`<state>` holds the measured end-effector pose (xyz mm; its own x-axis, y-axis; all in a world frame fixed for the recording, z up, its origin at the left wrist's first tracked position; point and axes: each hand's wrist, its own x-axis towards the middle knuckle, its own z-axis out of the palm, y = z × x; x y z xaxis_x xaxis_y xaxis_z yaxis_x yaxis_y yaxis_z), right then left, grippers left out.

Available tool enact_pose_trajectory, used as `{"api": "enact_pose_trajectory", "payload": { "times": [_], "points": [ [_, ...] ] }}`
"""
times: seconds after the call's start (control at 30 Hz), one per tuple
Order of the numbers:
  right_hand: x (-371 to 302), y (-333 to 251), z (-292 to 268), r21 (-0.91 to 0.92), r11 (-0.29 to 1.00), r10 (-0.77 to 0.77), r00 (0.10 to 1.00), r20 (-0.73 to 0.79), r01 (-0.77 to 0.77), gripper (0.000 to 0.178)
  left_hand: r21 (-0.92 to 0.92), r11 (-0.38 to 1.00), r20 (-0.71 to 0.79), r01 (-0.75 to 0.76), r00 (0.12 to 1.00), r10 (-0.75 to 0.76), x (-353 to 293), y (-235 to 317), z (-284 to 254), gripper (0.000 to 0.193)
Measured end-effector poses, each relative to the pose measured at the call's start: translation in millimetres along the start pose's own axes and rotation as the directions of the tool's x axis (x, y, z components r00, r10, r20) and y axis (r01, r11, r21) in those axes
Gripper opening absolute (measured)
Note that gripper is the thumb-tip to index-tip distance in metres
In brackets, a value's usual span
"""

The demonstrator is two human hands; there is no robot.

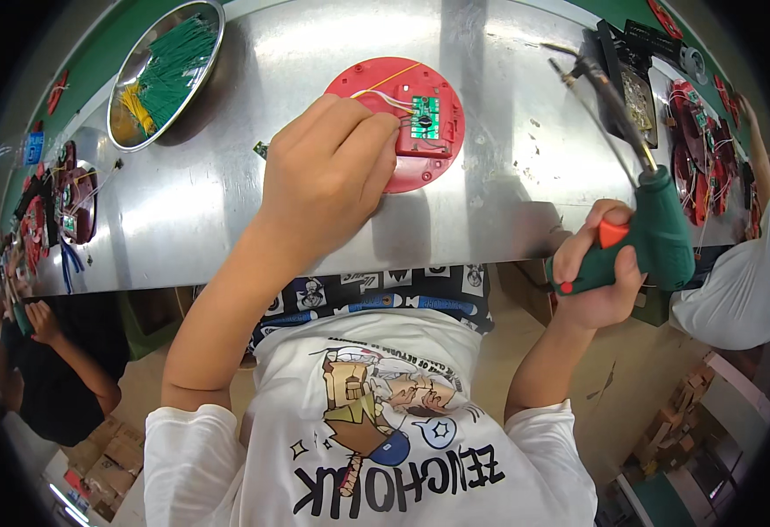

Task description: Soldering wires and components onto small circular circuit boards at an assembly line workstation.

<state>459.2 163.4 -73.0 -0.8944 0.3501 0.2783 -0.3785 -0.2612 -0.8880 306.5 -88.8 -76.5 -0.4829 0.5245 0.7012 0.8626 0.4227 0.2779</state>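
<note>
The right grip (600, 274) is wrapped around a green soldering gun (668, 230), fingers by its orange trigger, its metal tip well apart from the work. The left grip (332, 167) bends over a red disc (420, 174), fingertips bunched beside its green circuit board (426, 117); whether they pinch anything, I cannot tell. The disc lies on the metal bench (508, 114). Beyond, to the left, a metal bowl (141, 70) holds green wires (174, 75) and yellow wires (138, 110).
</note>
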Motion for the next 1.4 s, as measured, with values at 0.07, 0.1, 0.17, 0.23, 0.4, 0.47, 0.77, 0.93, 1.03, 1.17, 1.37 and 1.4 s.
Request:
{"api": "enact_pose_trajectory", "payload": {
  "times": [0.07, 0.1, 0.17, 0.23, 0.4, 0.47, 0.77, 0.93, 1.03, 1.17, 1.37, 1.4],
  "points": [
    [8, 0, -2, -0.037, 0.999, -0.041, 0.999, -0.026, 0.040, 0.041, -0.005, 0.999, -0.020, 0.053, 0.998, -0.054, 0, 4, -2, 0.016],
    [11, -1, -1, -0.073, 0.995, -0.077, 0.996, -0.045, 0.074, 0.041, -0.007, 0.994, -0.042, 0.113, 0.993, -0.114, 1, 6, -6, 0.020],
    [13, 2, 6, -0.030, 0.998, -0.052, 0.994, -0.096, 0.049, 0.041, 0.148, 0.985, -0.023, 0.085, 0.996, -0.083, 16, 15, -26, 0.031],
    [11, 13, -2, -0.042, 0.999, -0.014, 0.982, -0.189, 0.006, 0.042, 0.079, 0.997, 0.135, 0.023, 0.990, -0.033, 21, 8, -32, 0.046],
    [0, 3, -33, -0.060, 0.998, -0.040, 0.920, -0.389, 0.018, 0.048, 0.250, 0.947, 0.183, -0.201, 0.970, 0.157, 96, -50, 33, 0.043],
    [6, 8, -37, -0.109, 0.994, -0.051, 0.938, -0.342, 0.014, 0.047, 0.318, 0.940, 0.067, 0.126, 0.986, -0.155, 113, -54, 35, 0.052],
    [14, 4, -16, -0.249, 0.968, -0.115, 0.912, -0.394, 0.015, 0.042, 0.181, 0.925, -0.299, 0.333, 0.915, -0.271, -206, 62, -109, 0.015],
    [29, 12, -29, -0.308, 0.951, -0.106, 0.955, -0.279, 0.015, 0.040, 0.526, -0.119, -0.257, 0.842, 0.024, -0.966, -472, 38, -130, 0.084],
    [46, 13, -51, -0.283, 0.959, -0.064, 0.970, -0.234, -0.005, 0.040, 0.694, -0.143, -0.003, 0.706, -0.195, -0.981, -480, 0, -134, 0.125],
    [54, 6, -58, -0.314, 0.948, -0.020, 0.975, -0.222, -0.053, 0.038, 0.701, -0.090, 0.160, 0.708, -0.279, -0.947, -478, -10, -111, 0.137],
    [51, 9, -59, -0.342, 0.939, -0.113, 0.959, -0.260, 0.017, 0.040, 0.526, -0.012, 0.139, 0.850, -0.100, -0.985, -503, -8, -124, 0.113],
    [52, 11, -56, -0.344, 0.939, -0.109, 0.960, -0.256, 0.015, 0.040, 0.458, -0.008, 0.109, 0.889, -0.065, -0.992, -507, -14, -126, 0.106]
  ]
}}
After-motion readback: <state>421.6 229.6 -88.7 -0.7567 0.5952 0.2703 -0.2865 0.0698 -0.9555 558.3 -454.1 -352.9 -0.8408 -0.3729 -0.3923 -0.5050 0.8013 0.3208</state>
